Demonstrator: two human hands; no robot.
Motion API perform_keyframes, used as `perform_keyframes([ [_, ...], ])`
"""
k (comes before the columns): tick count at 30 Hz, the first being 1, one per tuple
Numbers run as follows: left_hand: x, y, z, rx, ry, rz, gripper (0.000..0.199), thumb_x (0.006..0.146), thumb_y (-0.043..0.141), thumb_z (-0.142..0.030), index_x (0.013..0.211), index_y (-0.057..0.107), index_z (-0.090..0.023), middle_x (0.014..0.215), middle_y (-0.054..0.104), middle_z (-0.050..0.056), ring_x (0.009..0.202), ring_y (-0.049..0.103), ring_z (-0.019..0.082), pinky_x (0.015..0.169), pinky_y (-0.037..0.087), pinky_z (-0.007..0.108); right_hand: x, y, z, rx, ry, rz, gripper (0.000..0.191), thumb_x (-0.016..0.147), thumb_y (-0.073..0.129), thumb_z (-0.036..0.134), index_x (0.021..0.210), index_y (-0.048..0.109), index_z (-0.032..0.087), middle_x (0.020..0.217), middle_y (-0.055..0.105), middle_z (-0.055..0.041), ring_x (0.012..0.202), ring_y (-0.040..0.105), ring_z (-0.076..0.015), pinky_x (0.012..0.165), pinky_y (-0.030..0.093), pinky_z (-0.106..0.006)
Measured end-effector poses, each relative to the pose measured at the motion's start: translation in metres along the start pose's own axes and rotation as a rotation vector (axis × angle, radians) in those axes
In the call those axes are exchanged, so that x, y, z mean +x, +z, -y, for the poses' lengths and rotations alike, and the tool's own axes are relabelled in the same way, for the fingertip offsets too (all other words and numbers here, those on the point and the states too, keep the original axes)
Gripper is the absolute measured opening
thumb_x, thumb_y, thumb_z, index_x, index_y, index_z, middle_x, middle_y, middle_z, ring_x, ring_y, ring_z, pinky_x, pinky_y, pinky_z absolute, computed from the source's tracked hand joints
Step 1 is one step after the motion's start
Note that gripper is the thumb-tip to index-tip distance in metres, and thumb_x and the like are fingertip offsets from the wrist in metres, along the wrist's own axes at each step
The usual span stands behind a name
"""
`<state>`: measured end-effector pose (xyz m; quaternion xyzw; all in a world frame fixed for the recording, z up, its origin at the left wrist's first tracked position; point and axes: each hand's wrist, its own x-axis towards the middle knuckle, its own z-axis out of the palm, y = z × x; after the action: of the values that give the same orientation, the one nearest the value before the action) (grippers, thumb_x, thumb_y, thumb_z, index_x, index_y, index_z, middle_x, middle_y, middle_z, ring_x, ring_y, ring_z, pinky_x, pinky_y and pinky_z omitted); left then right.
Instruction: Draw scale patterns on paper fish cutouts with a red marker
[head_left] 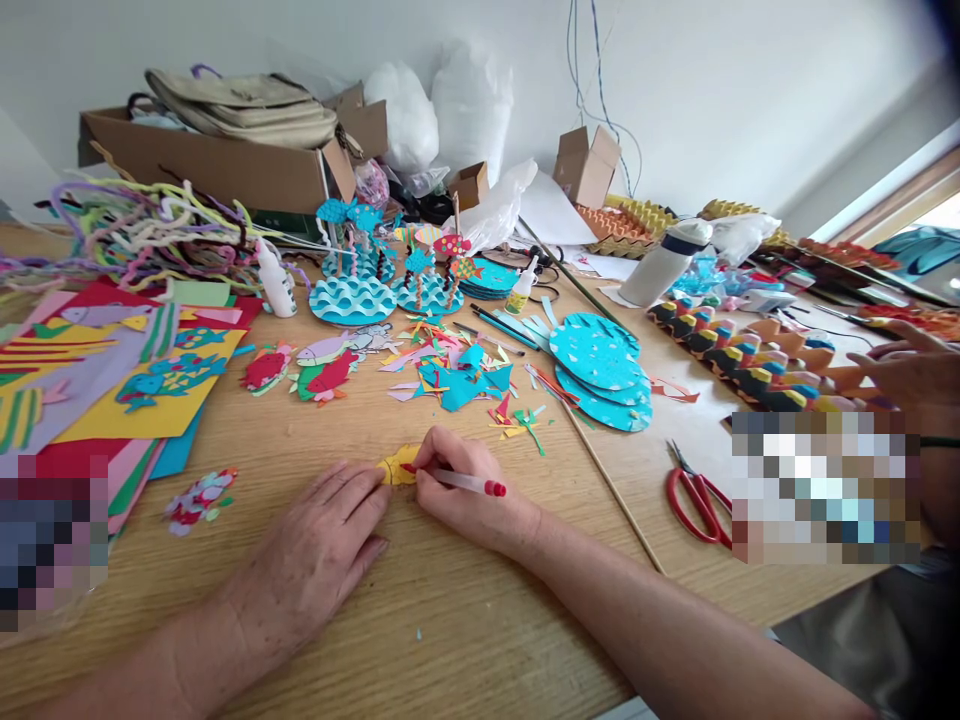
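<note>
A small yellow paper cutout [399, 466] lies on the wooden table between my hands. My left hand [322, 540] rests flat with its fingertips on the cutout's left edge, fingers extended. My right hand [469, 490] is closed around a pen [472, 483] with a clear barrel and a red end cap. The pen's tip is over the right part of the cutout, partly hidden by my fingers. Just beyond are coloured paper scraps [465, 375] and fish cutouts [326, 372] in red, green and lilac.
Red-handled scissors [697, 500] and a thin stick [611, 485] lie to the right, near blue paper discs [596, 352]. Coloured sheets [184, 400] are at left. A glue bottle [276, 280] stands behind. Another person's hand [911, 370] is at far right.
</note>
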<state>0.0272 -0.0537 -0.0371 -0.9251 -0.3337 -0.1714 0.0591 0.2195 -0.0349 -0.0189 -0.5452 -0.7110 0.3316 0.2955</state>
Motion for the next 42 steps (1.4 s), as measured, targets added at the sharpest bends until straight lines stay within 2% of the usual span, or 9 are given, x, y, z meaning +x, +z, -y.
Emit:
perform_keyframes([
  [8, 0.0013, -0.0029, -0.0002, -0.001, 0.002, -0.006, 0.030, 0.085, 0.042, -0.020, 0.109, 0.059, -0.016, 0.108, 0.064, 0.009, 0.100, 0.059, 0.023, 0.091, 0.048, 0.039, -0.0009, 0.0013, -0.0003, -0.007, -0.015, 0.006, 0.010, 0.068, 0.051, 0.011, 0.068, 0.047, 0.021, 0.059, 0.054, 0.0055, 0.050, 0.049, -0.0094, 0.050, 0.034, -0.019],
  [20, 0.0012, -0.0042, -0.0018, 0.021, 0.029, -0.028, 0.028, 0.085, 0.041, -0.019, 0.107, 0.058, -0.013, 0.105, 0.065, 0.011, 0.098, 0.060, 0.024, 0.087, 0.050, 0.040, -0.0007, -0.0029, 0.0036, 0.016, 0.037, -0.001, 0.010, 0.067, 0.051, 0.011, 0.066, 0.047, 0.021, 0.057, 0.051, 0.0057, 0.050, 0.045, -0.0095, 0.050, 0.033, -0.019],
  [27, 0.0012, -0.0037, -0.0009, -0.006, -0.006, 0.008, 0.029, 0.084, 0.043, -0.020, 0.109, 0.058, -0.017, 0.109, 0.064, 0.009, 0.102, 0.059, 0.023, 0.092, 0.048, 0.039, -0.0021, -0.0004, -0.0006, 0.028, -0.018, -0.003, 0.008, 0.067, 0.052, 0.013, 0.067, 0.049, 0.020, 0.057, 0.052, 0.0058, 0.050, 0.045, -0.0090, 0.049, 0.032, -0.019],
  [35, 0.0004, -0.0032, -0.0012, -0.003, 0.012, -0.024, 0.029, 0.083, 0.044, -0.018, 0.108, 0.058, -0.014, 0.107, 0.064, 0.010, 0.099, 0.059, 0.024, 0.090, 0.049, 0.040, -0.0020, -0.0006, 0.0019, 0.022, 0.005, 0.017, 0.009, 0.067, 0.051, 0.012, 0.067, 0.048, 0.021, 0.055, 0.049, 0.0065, 0.048, 0.042, -0.0086, 0.049, 0.032, -0.019],
  [42, 0.0010, -0.0017, -0.0010, -0.006, -0.009, 0.006, 0.030, 0.082, 0.045, -0.018, 0.109, 0.057, -0.016, 0.108, 0.064, 0.009, 0.101, 0.059, 0.023, 0.091, 0.048, 0.040, -0.0015, 0.0016, -0.0005, 0.012, -0.001, 0.005, 0.008, 0.067, 0.051, 0.013, 0.068, 0.048, 0.021, 0.054, 0.046, 0.0072, 0.046, 0.039, -0.0083, 0.049, 0.031, -0.019],
])
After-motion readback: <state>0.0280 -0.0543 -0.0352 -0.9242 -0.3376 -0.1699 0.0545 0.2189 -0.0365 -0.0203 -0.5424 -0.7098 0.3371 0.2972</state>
